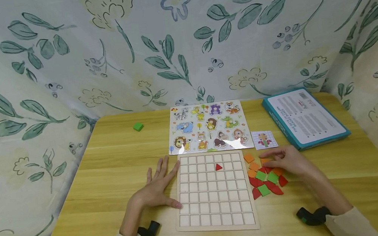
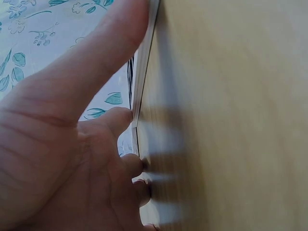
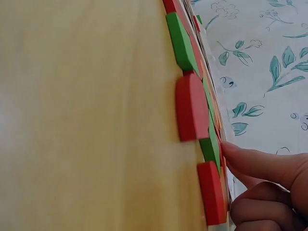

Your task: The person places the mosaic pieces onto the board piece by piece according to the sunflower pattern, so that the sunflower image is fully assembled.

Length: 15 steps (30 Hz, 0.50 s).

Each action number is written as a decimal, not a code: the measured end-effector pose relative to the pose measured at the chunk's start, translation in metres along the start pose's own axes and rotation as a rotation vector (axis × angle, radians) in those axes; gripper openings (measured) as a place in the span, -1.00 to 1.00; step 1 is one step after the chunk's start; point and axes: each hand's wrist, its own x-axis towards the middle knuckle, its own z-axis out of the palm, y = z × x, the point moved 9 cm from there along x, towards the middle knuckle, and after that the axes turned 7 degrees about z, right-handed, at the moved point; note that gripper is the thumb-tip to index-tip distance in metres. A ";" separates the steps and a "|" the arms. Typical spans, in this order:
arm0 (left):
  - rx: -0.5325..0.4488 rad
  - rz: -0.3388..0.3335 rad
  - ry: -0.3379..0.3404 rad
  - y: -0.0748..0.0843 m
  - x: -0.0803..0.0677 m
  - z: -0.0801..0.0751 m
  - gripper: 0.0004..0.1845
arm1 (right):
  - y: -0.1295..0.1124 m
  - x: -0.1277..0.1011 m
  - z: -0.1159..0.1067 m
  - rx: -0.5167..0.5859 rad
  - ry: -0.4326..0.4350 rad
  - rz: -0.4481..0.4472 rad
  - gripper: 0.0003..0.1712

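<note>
Wood tbl [image 1: 110, 152], floral cloth [image 1: 119, 69] behind; L fingers [image 1: 164, 168] wide agst board [image 1: 214, 203]; R fingers [image 1: 271, 151] narrow, can't tell grip.

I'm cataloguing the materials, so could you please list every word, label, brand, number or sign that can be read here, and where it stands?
"FIVE SETS OF COLUMN": on the teal-and-white box.
"BOXES": next line there, its first word unclear.
Too small or blurred to read: the remaining print on it, including the red lettering.
No other readable text shows.

Glare is streaking the animal sheet [image 1: 210, 134] beyond the grid board [image 1: 204, 197]; soft shadows are darkening the tabletop [image 2: 226, 115] beside that board.
</note>
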 end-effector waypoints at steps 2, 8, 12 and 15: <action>-0.005 -0.004 -0.002 -0.001 0.000 0.000 0.43 | 0.000 0.001 -0.001 -0.006 0.007 0.006 -0.43; -0.009 -0.007 -0.004 -0.002 0.001 0.001 0.43 | -0.003 0.003 -0.001 -0.027 0.014 0.007 -0.37; -0.010 -0.006 -0.003 -0.002 0.001 0.001 0.43 | 0.001 0.003 -0.004 -0.020 0.009 0.025 -0.36; -0.009 -0.004 -0.002 -0.001 0.001 0.001 0.43 | 0.004 0.002 -0.006 -0.026 0.003 0.028 -0.37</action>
